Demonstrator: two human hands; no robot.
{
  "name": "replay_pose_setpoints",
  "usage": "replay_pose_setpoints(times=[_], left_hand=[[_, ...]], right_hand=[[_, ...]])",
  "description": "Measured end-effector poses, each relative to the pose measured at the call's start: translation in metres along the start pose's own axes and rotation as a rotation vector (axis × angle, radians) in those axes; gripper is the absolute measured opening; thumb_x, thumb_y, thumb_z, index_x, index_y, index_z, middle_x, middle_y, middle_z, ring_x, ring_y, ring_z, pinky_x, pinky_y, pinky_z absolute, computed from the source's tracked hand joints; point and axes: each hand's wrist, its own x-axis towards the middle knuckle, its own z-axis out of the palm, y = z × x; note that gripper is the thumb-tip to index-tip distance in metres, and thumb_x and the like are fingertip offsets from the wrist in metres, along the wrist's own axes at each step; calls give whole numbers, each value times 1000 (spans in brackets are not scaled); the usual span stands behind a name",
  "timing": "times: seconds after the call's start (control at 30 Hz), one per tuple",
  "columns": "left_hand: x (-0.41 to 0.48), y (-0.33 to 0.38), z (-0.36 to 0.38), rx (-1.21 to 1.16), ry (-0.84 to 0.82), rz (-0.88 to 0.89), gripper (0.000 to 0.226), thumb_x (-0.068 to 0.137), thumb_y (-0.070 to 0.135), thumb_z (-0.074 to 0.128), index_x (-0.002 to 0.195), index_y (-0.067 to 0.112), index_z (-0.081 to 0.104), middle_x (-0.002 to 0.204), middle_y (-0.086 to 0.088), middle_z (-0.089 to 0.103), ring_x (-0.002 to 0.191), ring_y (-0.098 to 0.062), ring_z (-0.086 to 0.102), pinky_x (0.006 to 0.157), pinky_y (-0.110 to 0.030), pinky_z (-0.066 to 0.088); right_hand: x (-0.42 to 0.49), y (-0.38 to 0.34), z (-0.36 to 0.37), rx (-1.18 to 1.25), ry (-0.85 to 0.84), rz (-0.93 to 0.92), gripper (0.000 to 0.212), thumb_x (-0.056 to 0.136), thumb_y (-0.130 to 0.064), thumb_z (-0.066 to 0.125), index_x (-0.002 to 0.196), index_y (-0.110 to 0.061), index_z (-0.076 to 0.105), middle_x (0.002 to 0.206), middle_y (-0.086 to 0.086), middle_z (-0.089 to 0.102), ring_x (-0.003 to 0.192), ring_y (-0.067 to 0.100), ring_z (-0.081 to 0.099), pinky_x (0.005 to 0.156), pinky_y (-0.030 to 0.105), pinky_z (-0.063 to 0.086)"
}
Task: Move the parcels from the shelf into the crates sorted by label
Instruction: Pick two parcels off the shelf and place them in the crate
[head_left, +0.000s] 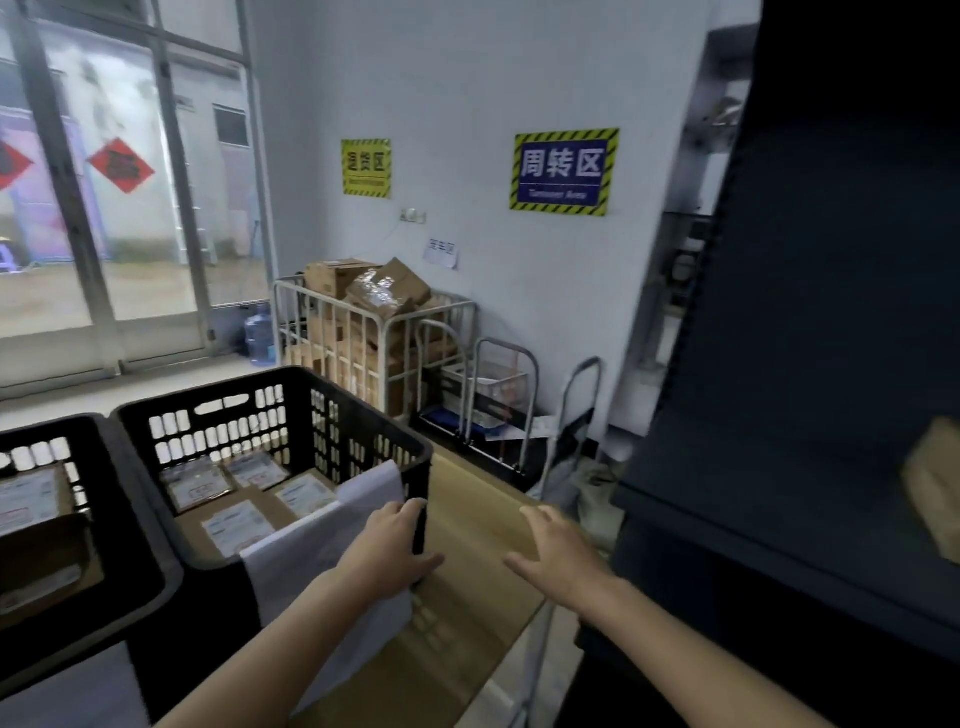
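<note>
Forearms come in bare from the lower edge. Left hand (387, 545) grips the near right corner of the black crate (358, 405), fingers curled over its rim and thumb along the outer wall, with a smooth white sheet (363, 512) draped over that rim beneath the palm. Right hand (563, 556) is just beside it, spread flat with straight fingers over the tan tabletop (467, 519) and holding nothing; whether it touches the surface I cannot tell. The crate is rigid plastic with slotted walls and rounded corners, and brown cardboard parcels (239, 525) with white labels lie flat in its bottom. A second crate (140, 519) butts against its left wall, also holding a labelled parcel (31, 509). To the right a dark matt shelf (805, 364) stands close to the table's edge, with a blurred brown parcel (935, 488) on it. Beyond, a white wire cage (374, 332) heaped with cartons and tubular hand trolleys (501, 395) stand by the wall, and pale floor lies open toward the glass door (130, 208) on the left
</note>
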Motion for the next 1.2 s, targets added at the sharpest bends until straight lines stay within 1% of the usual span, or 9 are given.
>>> replay_pose_setpoints(times=[0.13, 0.23, 0.33, 0.5, 0.6, 0.7, 0.9, 1.1, 1.2], left_hand=[[5, 43, 9, 114, -30, 121, 71, 88, 41, 57, 146, 19, 23, 145, -4, 35, 135, -21, 32, 106, -32, 36], [10, 81, 11, 232, -20, 219, 68, 88, 42, 55, 145, 18, 24, 145, -5, 35, 135, -23, 31, 108, -32, 33], [14, 123, 17, 260, -20, 294, 66, 88, 43, 55, 142, 18, 27, 144, -5, 34, 136, -25, 28, 108, -33, 32], [18, 198, 34, 263, -18, 412, 63, 87, 42, 55, 139, 17, 30, 140, -6, 37, 134, -27, 28, 109, -34, 31], [18, 243, 49, 278, -20, 453, 58, 86, 40, 54, 135, 15, 35, 139, -7, 39, 133, -27, 30, 109, -34, 30], [17, 286, 64, 300, -25, 495, 62, 86, 41, 54, 138, 16, 32, 138, -7, 39, 134, -27, 30, 109, -33, 29], [18, 360, 93, 329, -24, 546, 62, 87, 41, 53, 139, 16, 30, 139, -6, 37, 134, -26, 29, 111, -34, 28], [18, 423, 117, 331, -9, 572, 62, 88, 41, 52, 140, 16, 29, 142, -7, 35, 136, -26, 27, 112, -33, 27], [19, 443, 127, 316, -12, 558, 65, 89, 41, 52, 143, 16, 26, 144, -6, 33, 137, -25, 25, 113, -33, 26]], right_hand=[[-29, 28, -26, 12, 67, 43, 65, 90, -42, 53, 144, -16, 28, 147, 1, 31, 133, 18, 34, 106, 31, 33], [-50, 50, -50, -17, 131, 67, 61, 91, -40, 50, 143, -15, 28, 148, 2, 30, 135, 19, 31, 107, 32, 33], [-72, 77, -77, -24, 191, 104, 62, 92, -38, 49, 145, -16, 25, 151, 2, 25, 139, 18, 26, 109, 32, 30], [-117, 135, -114, -72, 253, 191, 64, 93, -39, 49, 146, -15, 23, 152, 2, 24, 139, 18, 26, 111, 33, 31], [-143, 172, -132, -111, 266, 243, 63, 93, -39, 49, 145, -15, 23, 151, 3, 24, 138, 19, 26, 110, 33, 31], [-166, 209, -150, -135, 280, 290, 61, 93, -39, 48, 144, -16, 25, 150, 3, 26, 136, 20, 29, 108, 33, 34], [-205, 280, -182, -172, 300, 354, 61, 93, -42, 47, 145, -19, 25, 154, 0, 19, 138, 19, 27, 104, 31, 35], [-242, 342, -206, -216, 314, 409, 63, 93, -42, 47, 147, -17, 23, 154, 4, 19, 140, 19, 24, 109, 31, 32], [-256, 368, -215, -208, 320, 426, 63, 93, -42, 47, 146, -17, 24, 154, 3, 21, 139, 18, 25, 109, 31, 34]])
